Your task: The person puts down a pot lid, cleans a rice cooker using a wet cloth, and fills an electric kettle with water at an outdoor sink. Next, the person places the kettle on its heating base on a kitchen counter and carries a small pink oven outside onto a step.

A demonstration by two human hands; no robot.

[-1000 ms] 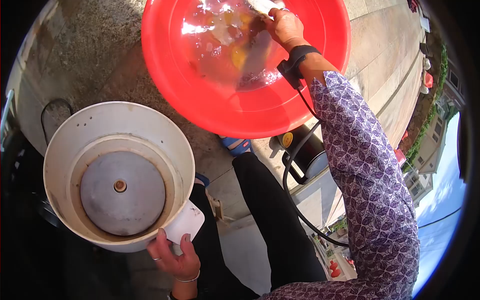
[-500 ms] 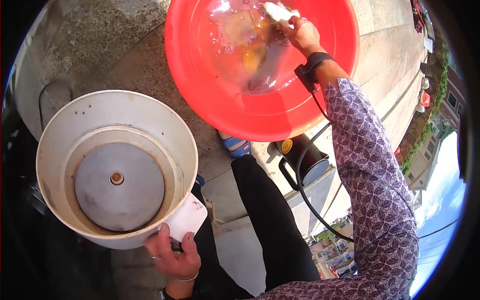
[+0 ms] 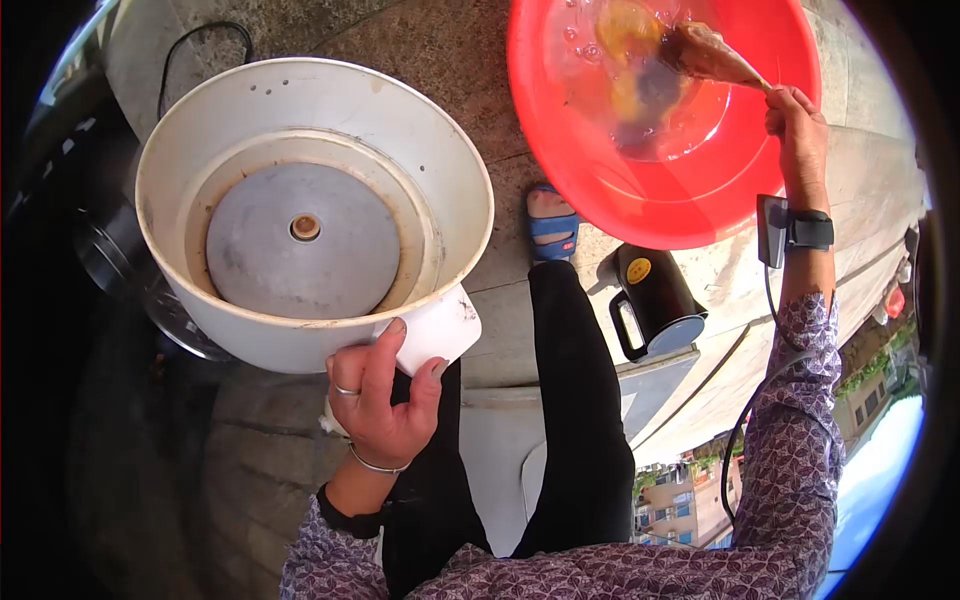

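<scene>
A white rice cooker body (image 3: 270,345) is tilted toward me, its grey heating plate (image 3: 270,240) and brownish-stained inside showing. My left hand (image 3: 385,395) grips the white handle (image 3: 440,330) on its near right side, fingers closed around it. At the upper right, my right hand (image 3: 800,130) pinches the narrow end of a wet, brownish cloth (image 3: 715,57). The cloth hangs taut over the red basin (image 3: 660,215), its wide end at the murky water (image 3: 610,90). Yellowish and dark patches show in the water; I cannot make out what they are.
A black kettle (image 3: 655,295) stands on the ground below the basin. My foot in a blue sandal (image 3: 552,230) is beside the basin. A black cable (image 3: 205,30) lies behind the cooker, and another runs from my right wrist strap (image 3: 808,229). Dark metal pots (image 3: 110,250) sit at left.
My right hand has drawn back from the water to the basin's right rim, pulling the cloth with it. The cooker, held by my left hand, appears higher and further right in view.
</scene>
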